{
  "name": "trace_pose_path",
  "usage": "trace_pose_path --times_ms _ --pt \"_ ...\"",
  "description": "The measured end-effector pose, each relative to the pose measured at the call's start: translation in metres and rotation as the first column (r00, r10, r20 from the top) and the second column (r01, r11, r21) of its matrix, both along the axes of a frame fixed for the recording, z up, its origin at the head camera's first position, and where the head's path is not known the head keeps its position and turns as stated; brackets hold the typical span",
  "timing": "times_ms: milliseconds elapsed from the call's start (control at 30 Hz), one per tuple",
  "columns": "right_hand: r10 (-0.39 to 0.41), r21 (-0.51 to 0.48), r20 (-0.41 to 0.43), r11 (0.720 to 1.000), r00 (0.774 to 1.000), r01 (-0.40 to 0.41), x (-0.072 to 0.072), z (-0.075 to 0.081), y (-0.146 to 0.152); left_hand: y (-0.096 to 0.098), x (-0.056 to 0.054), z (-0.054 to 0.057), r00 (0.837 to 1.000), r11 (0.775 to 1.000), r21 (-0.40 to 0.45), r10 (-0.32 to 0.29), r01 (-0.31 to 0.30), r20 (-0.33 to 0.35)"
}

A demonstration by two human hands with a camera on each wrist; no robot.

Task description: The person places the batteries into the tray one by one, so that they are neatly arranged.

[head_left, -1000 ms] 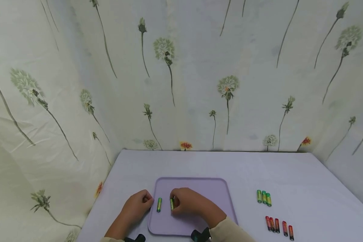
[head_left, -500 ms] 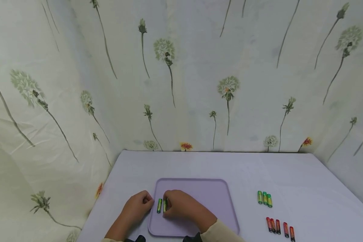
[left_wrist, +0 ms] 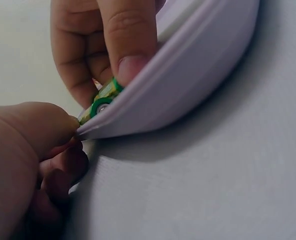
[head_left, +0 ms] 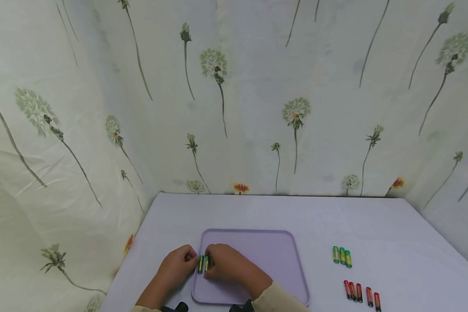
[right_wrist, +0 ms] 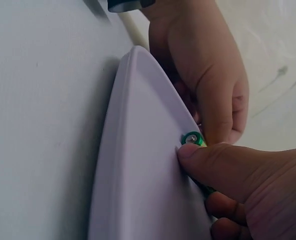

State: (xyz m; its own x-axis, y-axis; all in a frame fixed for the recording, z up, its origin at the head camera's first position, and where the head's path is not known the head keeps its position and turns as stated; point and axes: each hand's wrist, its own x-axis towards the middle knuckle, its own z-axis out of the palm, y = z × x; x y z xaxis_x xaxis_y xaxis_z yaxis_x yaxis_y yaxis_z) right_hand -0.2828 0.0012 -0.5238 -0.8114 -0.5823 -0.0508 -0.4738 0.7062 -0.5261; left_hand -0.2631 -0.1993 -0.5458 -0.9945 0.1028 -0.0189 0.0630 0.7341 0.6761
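Observation:
My left hand pinches the left rim of a lilac tray, thumb above and curled fingers below, as the left wrist view shows. Just inside that rim lies a green and yellow battery, lengthwise along it. My right hand holds a second green battery between thumb and fingers, close beside the first and low over the tray. In the right wrist view, one green battery end with its metal tip shows by the right thumb; the fingers hide much of the rest.
On the table's right side, several green batteries lie in a row. Nearer the front edge is a row of red and black batteries. A cloth printed with dandelions hangs behind the white table.
My right hand has slid left across the tray with its battery. The first battery has shifted left, up to the rim. My left hand has stayed at the rim.

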Motion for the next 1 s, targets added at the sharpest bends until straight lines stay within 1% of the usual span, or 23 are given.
trace_pose_path --times_ms 200,367,533,700,900,1000 --pt "-0.027 -0.012 -0.035 1.000 0.999 0.027 0.0041 -0.0002 -0.0051 -0.0003 0.0001 -0.0026 1.000 1.000 -0.008 -0.007 0.006 -0.019" --pt "-0.047 -0.023 -0.045 0.999 0.998 0.046 0.0050 -0.0034 -0.0068 -0.0004 0.0006 -0.0021 1.000 1.000 -0.005 -0.006 0.006 -0.021" --pt "-0.047 -0.041 -0.041 0.998 0.998 0.045 0.0053 -0.0032 -0.0067 -0.0013 0.0001 -0.0020 1.000 1.000 -0.003 -0.003 0.003 -0.028" --pt "-0.044 -0.037 -0.044 0.998 0.998 0.043 0.0059 -0.0032 -0.0063 -0.0011 0.0000 -0.0035 1.000 1.000 -0.002 -0.004 0.004 -0.023" --pt "-0.041 -0.022 -0.058 0.999 0.997 0.039 0.0067 -0.0047 -0.0055 -0.0014 -0.0008 -0.0053 1.000 1.000 -0.009 0.016 -0.016 -0.016" --pt "-0.053 -0.034 -0.035 0.998 0.998 0.051 0.0067 -0.0066 -0.0015 0.0001 -0.0014 -0.0064 1.000 1.000 -0.008 0.010 -0.010 -0.021"
